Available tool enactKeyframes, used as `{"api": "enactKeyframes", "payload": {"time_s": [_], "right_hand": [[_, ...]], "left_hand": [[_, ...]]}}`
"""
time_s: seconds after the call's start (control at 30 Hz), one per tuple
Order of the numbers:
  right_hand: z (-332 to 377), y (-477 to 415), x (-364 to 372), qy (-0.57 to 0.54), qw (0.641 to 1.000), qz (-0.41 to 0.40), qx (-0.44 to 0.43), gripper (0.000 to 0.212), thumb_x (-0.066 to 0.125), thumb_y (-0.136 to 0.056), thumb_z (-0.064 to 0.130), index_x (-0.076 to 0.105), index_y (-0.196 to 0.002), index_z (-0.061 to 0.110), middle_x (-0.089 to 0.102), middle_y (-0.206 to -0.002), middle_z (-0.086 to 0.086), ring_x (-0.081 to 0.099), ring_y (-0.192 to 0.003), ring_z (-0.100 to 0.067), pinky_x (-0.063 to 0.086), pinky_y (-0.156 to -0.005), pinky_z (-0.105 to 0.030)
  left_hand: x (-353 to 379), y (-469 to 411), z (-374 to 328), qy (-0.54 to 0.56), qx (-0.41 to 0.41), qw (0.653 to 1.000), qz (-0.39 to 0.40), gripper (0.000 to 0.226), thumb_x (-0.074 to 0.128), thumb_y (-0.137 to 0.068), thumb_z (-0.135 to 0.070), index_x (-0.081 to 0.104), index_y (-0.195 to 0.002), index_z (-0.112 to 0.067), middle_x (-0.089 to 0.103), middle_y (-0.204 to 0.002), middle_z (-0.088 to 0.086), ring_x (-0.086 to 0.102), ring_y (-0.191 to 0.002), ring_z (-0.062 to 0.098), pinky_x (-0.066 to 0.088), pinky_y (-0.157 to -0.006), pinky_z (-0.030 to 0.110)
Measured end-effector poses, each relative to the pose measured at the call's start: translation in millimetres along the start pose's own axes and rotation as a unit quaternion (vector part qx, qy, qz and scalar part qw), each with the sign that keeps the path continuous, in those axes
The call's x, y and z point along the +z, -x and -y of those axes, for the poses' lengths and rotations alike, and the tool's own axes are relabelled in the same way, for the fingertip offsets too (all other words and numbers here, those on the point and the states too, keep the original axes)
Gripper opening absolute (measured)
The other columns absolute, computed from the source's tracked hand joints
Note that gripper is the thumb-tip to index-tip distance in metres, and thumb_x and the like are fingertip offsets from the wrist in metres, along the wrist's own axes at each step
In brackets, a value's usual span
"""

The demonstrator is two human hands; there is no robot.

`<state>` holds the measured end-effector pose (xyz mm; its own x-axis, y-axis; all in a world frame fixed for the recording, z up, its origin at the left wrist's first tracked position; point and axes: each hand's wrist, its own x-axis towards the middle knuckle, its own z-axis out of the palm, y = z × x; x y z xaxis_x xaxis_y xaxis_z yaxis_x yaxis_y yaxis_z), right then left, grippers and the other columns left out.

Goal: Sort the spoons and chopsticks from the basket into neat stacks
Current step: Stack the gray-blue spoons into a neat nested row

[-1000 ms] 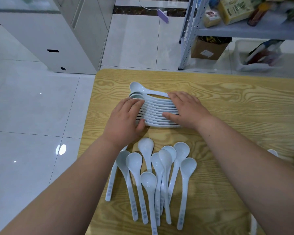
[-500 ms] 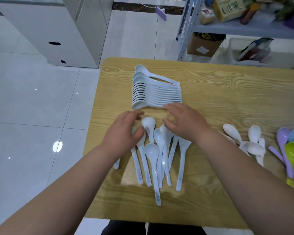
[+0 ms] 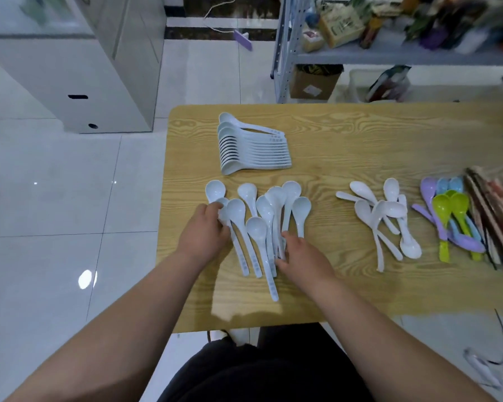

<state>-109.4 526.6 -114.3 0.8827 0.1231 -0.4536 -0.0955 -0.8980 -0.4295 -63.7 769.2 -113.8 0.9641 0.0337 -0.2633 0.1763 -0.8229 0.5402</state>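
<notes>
The desk (image 3: pixel 360 140) has a pale wood-grain top, smooth with a soft sheen. The stacked pale blue spoons (image 3: pixel 253 152) and the loose pale blue spoons (image 3: pixel 273 204) look like smooth, glossy plastic. The white spoons (image 3: pixel 389 210) shine likewise, and the coloured spoons (image 3: pixel 450 204) look plastic too. The chopsticks (image 3: pixel 488 210) seem dark wood, though blurred. The floor (image 3: pixel 55 198) is polished tile that mirrors lights; the shelf rack (image 3: pixel 282 53) is grey metal

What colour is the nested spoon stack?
Pale bluish white. The spoon stack shows best in the head view.
</notes>
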Motion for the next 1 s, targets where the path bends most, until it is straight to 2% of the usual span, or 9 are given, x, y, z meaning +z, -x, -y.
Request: {"api": "enactKeyframes", "payload": {"time_s": [0.13,0.23,0.4,0.53,0.67,0.73,0.83,0.93,1.0], "right_hand": [[1.0,-5.1,3.6,-0.042,0.998,0.013,0.048,0.021,0.052,-0.093,0.028,0.05,-0.114,0.031,0.06,-0.096,0.006,0.056,-0.078,-0.01,0.046,-0.063,-0.032],[1.0,-6.9,-0.7,-0.092,0.992,0.002,0.086,0.004,0.051,-0.091,0.029,0.054,-0.093,0.03,0.06,-0.088,0.011,0.057,-0.075,-0.006,0.044,-0.059,-0.026],[2.2,0.3,-13.5,-0.193,0.969,-0.021,0.155,0.01,0.046,-0.093,0.026,0.056,-0.093,0.023,0.061,-0.09,0.001,0.061,-0.078,-0.017,0.048,-0.06,-0.031],[4.8,11.3,-18.3,-0.227,0.958,-0.065,0.162,0.015,0.039,-0.095,0.019,0.051,-0.088,0.02,0.057,-0.086,-0.001,0.052,-0.068,-0.014,0.042,-0.058,-0.031],[26.1,20.9,-19.1,-0.256,0.958,-0.085,0.095,0.014,0.044,-0.095,0.028,0.05,-0.083,0.022,0.054,-0.076,0.003,0.047,-0.056,-0.003,0.039,-0.053,-0.025],[43.5,24.4,-17.1,-0.24,0.967,-0.076,0.038,0.014,0.047,-0.098,0.035,0.056,-0.092,0.027,0.06,-0.084,0.006,0.054,-0.066,-0.003,0.044,-0.059,-0.027],[66.0,26.4,-13.6,-0.212,0.976,-0.051,-0.025,0.032,0.047,-0.101,0.041,0.056,-0.131,0.034,0.06,-0.116,0.005,0.057,-0.105,-0.014,0.047,-0.088,-0.034],[77.6,27.5,-12.9,-0.181,0.982,-0.029,-0.048,0.042,0.047,-0.102,0.042,0.049,-0.143,0.033,0.055,-0.127,-0.001,0.055,-0.116,-0.018,0.045,-0.101,-0.04],[79.9,29.5,-13.7,-0.207,0.977,-0.017,-0.043,0.045,0.049,-0.102,0.041,0.047,-0.146,0.032,0.049,-0.129,-0.001,0.064,-0.107,-0.017,0.049,-0.1,-0.04]], "left_hand": [[-6.4,-36.4,-6.0,-0.027,-0.072,0.997,0.02,0.052,0.065,-0.09,-0.031,0.046,-0.135,-0.013,0.045,-0.13,0.013,0.058,-0.103,0.034,0.05,-0.083,0.042],[-7.5,-51.2,-5.4,-0.018,-0.106,0.994,0.02,0.023,0.061,-0.091,-0.023,0.057,-0.109,-0.01,0.058,-0.109,0.011,0.057,-0.082,0.025,0.045,-0.066,0.034],[-13.3,-40.4,2.8,0.06,-0.119,0.991,-0.019,0.018,0.061,-0.089,-0.027,0.052,-0.087,-0.011,0.06,-0.083,0.008,0.051,-0.065,0.02,0.033,-0.052,0.03],[-31.6,-15.0,15.4,0.144,-0.127,0.98,-0.061,0.029,0.062,-0.087,-0.037,0.044,-0.079,-0.016,0.057,-0.068,0.002,0.053,-0.06,0.023,0.039,-0.053,0.032],[-44.5,7.5,18.8,0.22,-0.142,0.962,-0.081,0.019,0.059,-0.085,-0.026,0.045,-0.079,-0.014,0.052,-0.07,0.001,0.051,-0.063,0.022,0.05,-0.05,0.03],[-49.5,14.9,14.0,0.279,-0.144,0.946,-0.08,0.017,0.057,-0.085,-0.02,0.043,-0.077,-0.013,0.048,-0.074,0.003,0.05,-0.068,0.022,0.055,-0.05,0.026],[-57.7,19.8,-0.6,0.396,-0.164,0.901,-0.064,0.02,0.057,-0.088,-0.016,0.041,-0.078,-0.012,0.048,-0.086,0.01,0.058,-0.079,0.028,0.061,-0.059,0.036],[-65.2,20.5,-16.9,0.47,-0.195,0.86,-0.034,0.02,0.063,-0.091,-0.022,0.046,-0.087,-0.011,0.054,-0.098,0.016,0.071,-0.085,0.034,0.063,-0.068,0.042],[-69.2,18.5,-22.5,0.516,-0.219,0.828,-0.019,0.021,0.062,-0.093,-0.022,0.051,-0.099,-0.005,0.058,-0.103,0.018,0.074,-0.081,0.036,0.061,-0.083,0.048]]}}
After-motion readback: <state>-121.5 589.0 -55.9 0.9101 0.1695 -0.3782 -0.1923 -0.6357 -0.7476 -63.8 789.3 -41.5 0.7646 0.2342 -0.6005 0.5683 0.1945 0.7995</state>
